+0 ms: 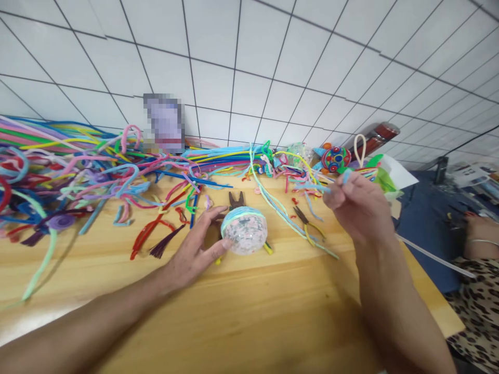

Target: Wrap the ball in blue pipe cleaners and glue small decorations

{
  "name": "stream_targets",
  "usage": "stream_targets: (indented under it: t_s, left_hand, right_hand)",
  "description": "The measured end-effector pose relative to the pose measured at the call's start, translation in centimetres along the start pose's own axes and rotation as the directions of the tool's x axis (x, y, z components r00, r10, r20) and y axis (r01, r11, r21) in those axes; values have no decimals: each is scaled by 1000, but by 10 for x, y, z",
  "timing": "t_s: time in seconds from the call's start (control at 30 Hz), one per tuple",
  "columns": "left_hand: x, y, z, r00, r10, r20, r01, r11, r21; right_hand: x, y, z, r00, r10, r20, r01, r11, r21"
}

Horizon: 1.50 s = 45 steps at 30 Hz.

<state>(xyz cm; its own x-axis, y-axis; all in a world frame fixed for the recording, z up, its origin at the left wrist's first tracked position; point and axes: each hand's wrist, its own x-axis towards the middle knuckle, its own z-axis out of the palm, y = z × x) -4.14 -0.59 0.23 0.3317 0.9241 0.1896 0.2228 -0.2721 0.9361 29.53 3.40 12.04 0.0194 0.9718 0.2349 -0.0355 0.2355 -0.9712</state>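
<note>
On the wooden table sits a clear ball [245,236] with flecks of pink and grey, its top wrapped in light blue and pale green pipe cleaners [244,212]. Fingers behind and thumb in front, my left hand [197,244] holds its left side loosely. My right hand [362,202] is raised to the right, fingertips pinched on a light blue pipe cleaner [312,187], blurred by motion. Dark pliers [236,199] lie partly hidden behind the ball. Between the hands, long pale green and blue pipe cleaners [273,200] stretch across the table, near small yellow-handled pliers [310,228].
Tangled colourful pipe cleaners [97,176] heap along the left and back. A purple tassel [166,241] lies left of my hand. At the back right are a round multicoloured ornament [335,158] and a dark red roll [376,137]. Another person's arm [481,236] is at far right.
</note>
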Motion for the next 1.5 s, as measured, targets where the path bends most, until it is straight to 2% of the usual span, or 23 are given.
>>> stream_targets:
  t_s: [0.07,0.17,0.2,0.27,0.33,0.4,0.53,0.63,0.73,0.8,0.9,1.0,1.17,1.27,1.33,1.4,1.5]
  left_hand:
    - [0,3,-4,994,55,-91,-54,998,18]
    - [-3,19,-11,966,172,-194,-164,985,58]
    - [-5,27,-12,962,211,-174,-206,977,46]
    - [-12,45,-12,958,282,-55,-282,959,-7]
    - [-20,59,-6,949,296,112,-295,955,-25]
    - [-27,66,2,933,278,228,-289,957,17]
    - [-31,61,15,910,313,272,-337,940,47]
    - [-29,54,17,907,324,269,-329,944,-27]
    - [-28,51,15,924,291,248,-279,957,-84]
    - [-28,50,13,949,223,222,-204,973,-105]
    - [-28,49,11,976,120,182,-97,987,-129]
    - [-27,47,11,981,93,170,-67,986,-150]
    - [-28,46,11,979,131,156,-112,986,-124]
    - [-28,47,10,975,184,127,-171,979,-107]
    - [-29,48,10,967,196,162,-182,978,-101]
    - [-29,49,9,951,175,255,-150,982,-116]
    - [-30,51,9,896,93,434,10,973,-229]
  right_hand:
    - [-23,-17,15,987,25,158,-8,994,-105]
    - [-53,-31,38,908,142,394,-20,954,-298]
    - [-61,-31,46,876,177,448,-8,935,-353]
    - [-72,-27,62,824,209,527,42,905,-424]
    - [-80,-18,76,792,198,578,107,886,-451]
    - [-85,-8,88,769,199,607,147,870,-471]
    - [-90,4,97,759,262,597,136,832,-538]
    - [-87,4,95,736,317,598,103,821,-561]
    - [-79,-1,87,670,381,637,104,801,-589]
    - [-71,-3,80,639,416,647,126,773,-622]
    - [-60,-4,68,640,434,634,165,728,-665]
    - [-53,-3,57,653,397,645,252,690,-679]
    - [-46,-7,40,644,325,692,364,666,-651]
    - [-41,-13,31,677,303,671,370,648,-666]
    - [-40,-18,29,708,279,649,357,651,-670]
    - [-40,-22,30,713,237,660,369,674,-640]
    - [-45,-24,36,649,187,737,416,723,-551]
